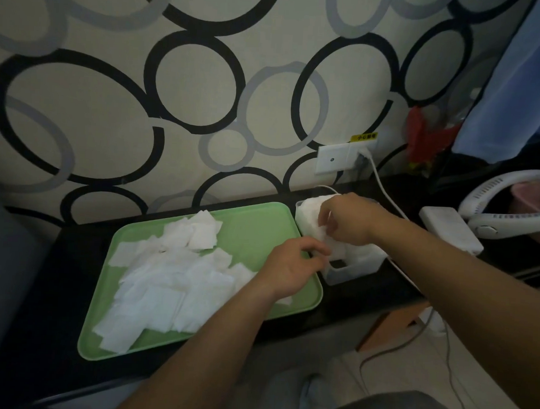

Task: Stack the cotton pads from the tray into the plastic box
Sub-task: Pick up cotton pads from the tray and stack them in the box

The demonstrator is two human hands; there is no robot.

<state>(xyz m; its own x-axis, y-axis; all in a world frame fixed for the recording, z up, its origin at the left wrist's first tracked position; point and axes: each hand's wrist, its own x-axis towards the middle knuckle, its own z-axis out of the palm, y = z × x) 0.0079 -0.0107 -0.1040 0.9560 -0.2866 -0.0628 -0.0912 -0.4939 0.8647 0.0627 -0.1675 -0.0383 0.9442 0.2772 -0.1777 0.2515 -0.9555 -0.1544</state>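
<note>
Most cotton pads (164, 280) remain on green tray (255, 222); some stacked in plastic box (352, 271). My right hand (349, 221) pinches those; left hand (293, 265) curled, hold unclear.

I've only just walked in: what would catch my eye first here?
The green tray on the dark shelf, heaped with loose white cotton pads. Right of it, both hands meet at a clear plastic box stuffed with pads: the right hand grips those on top, the left hand is at its near edge. Behind, wallpaper of black and grey rings.
</note>
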